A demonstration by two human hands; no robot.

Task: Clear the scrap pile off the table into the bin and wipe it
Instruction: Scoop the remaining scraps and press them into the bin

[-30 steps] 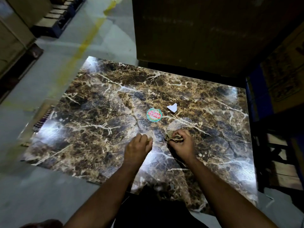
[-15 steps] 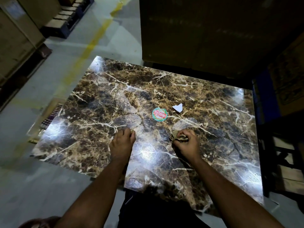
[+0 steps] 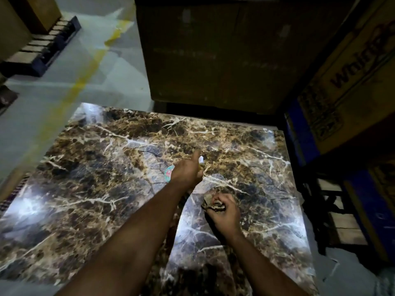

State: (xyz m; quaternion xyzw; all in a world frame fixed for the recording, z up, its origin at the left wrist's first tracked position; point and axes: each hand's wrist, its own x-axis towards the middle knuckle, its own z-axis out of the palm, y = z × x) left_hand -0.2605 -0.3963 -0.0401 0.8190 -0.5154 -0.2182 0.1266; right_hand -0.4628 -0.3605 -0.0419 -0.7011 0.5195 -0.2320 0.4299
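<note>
The brown marble table [image 3: 106,189] fills the middle of the view. My left hand [image 3: 188,171] reaches forward over it, thumb and fingers closing on a small white paper scrap [image 3: 201,160]. Whether the scrap is lifted off the table I cannot tell. A round teal and red sticker [image 3: 168,172] lies flat just left of that hand, half hidden by it. My right hand [image 3: 222,212] rests nearer to me and grips a crumpled wad of brownish scraps [image 3: 210,202]. No bin or cloth is in view.
A large dark cardboard box [image 3: 213,50] stands against the table's far edge. A printed carton [image 3: 350,82] and blue shelving [image 3: 367,199] crowd the right side. Grey floor with a yellow line [image 3: 70,92] lies to the left, with a pallet [image 3: 40,45] beyond.
My left hand left the near middle of the table and reached forward to the white scrap, now covering part of the sticker. My right hand kept its wad and stayed put.
</note>
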